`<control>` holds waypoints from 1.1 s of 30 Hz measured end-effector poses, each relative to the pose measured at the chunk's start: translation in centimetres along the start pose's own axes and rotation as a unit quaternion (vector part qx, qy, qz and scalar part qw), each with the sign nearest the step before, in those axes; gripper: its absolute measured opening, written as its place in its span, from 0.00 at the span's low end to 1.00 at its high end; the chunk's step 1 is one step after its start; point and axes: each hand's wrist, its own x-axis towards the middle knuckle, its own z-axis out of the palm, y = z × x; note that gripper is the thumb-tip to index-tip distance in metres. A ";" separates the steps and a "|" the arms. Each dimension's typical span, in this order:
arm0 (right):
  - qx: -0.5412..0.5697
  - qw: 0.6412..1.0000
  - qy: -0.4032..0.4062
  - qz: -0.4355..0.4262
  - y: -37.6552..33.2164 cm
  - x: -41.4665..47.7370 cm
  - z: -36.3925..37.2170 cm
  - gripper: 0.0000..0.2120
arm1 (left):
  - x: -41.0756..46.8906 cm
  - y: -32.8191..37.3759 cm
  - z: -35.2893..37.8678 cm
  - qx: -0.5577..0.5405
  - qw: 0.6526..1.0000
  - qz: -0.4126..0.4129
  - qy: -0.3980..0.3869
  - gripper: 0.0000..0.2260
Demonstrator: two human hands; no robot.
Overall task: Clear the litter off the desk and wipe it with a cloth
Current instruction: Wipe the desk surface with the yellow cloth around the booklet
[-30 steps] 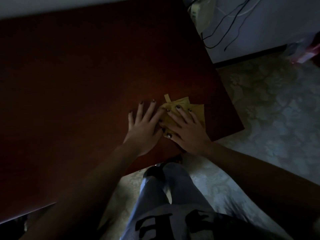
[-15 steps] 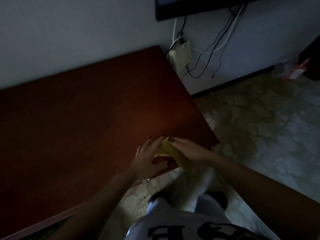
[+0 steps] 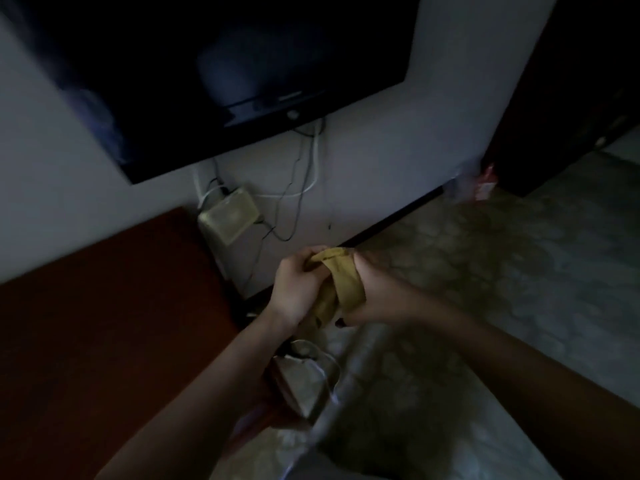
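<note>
Between the two hands, one yellow cloth is hanging in the air, all bunched up. The left hand is gripping the cloth's left side with curled fingers. The right hand is gripping the right side the same way. Both hands are holding it up off the table, out past the table's right edge and over the floor. The one table is lying to the left of the left hand, and the edge of the view is cutting off its brown top.

Under the hands, one pale bag-like thing is sitting low down. The left arm is covering part of it, and it is too blurry to name. Above the hands, one big dark screen is hanging on the wall, with its top and left side cut off. Up and left of the left hand, one small pale box is sitting against the wall. Thin wires are dangling around it, tangling too much to count. Far up and right of the right hand, one small pink thing is lying by the wall, too blurry to name. The room is looking very dark, and most fingertips are hiding in the cloth's folds.
</note>
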 end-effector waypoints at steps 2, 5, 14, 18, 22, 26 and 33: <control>-0.034 0.998 0.041 0.037 3.5 -0.9 -2.7 0.48 | 2.3 1.0 5.2 0.001 1.000 0.001 -0.010 0.10; -0.042 0.992 0.102 0.066 9.4 -1.2 -6.9 0.43 | 6.0 1.9 12.5 0.047 0.997 0.006 -0.063 0.12; 0.005 0.984 0.122 0.131 29.5 1.7 -25.6 0.26 | 23.2 4.6 33.8 0.201 0.940 0.093 -0.260 0.29; 0.011 0.981 0.129 0.142 36.3 1.5 -38.0 0.22 | 30.2 9.3 45.7 0.248 0.904 0.142 -0.317 0.23; -0.002 0.965 0.189 0.182 43.3 -1.0 -50.6 0.13 | 36.8 14.1 58.4 0.244 0.873 0.233 -0.353 0.09; -0.021 0.942 0.276 0.191 52.0 -4.6 -62.0 0.13 | 42.4 18.3 71.7 0.238 0.842 0.289 -0.390 0.02; -0.038 0.949 0.280 0.142 65.7 -6.4 -80.1 0.21 | 50.3 25.5 89.3 0.225 0.821 0.266 -0.452 0.07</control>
